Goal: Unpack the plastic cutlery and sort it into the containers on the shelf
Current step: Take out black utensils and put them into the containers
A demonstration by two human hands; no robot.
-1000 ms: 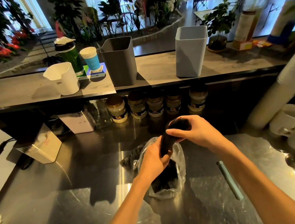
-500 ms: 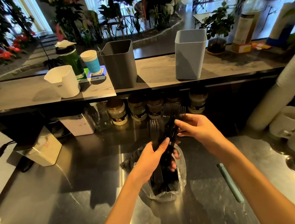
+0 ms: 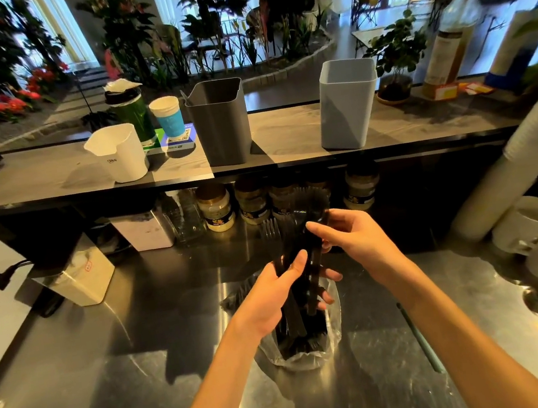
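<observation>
My left hand (image 3: 273, 293) has its fingers (image 3: 328, 294) curled round a bundle of black plastic cutlery (image 3: 307, 267), gripping it by the handles just above the mouth of the clear plastic bag (image 3: 336, 336). My right hand (image 3: 351, 237) pinches the upper ends of the same bundle between thumb and fingertips, where fork tines fan out, somewhat blurred. So both hands are grasping cutlery, neither one free. More black pieces sit down in the bag, which stands on the steel table (image 3: 112, 381) between my forearms. Further out, on the shelf (image 3: 286, 139) above, stand the white container (image 3: 120, 153), the dark grey container (image 3: 220, 122) and the light grey container (image 3: 346, 103); one thin handle seems to poke up at the dark grey one's left rim, though I cannot tell what it is, and I cannot see into any of the three. I judge the job to be near its start: the bag is open and a first handful is partly out, but nothing in my hands has reached the shelf, and the bag's remaining contents have yet to be lifted, separated by type and dropped in.
</observation>
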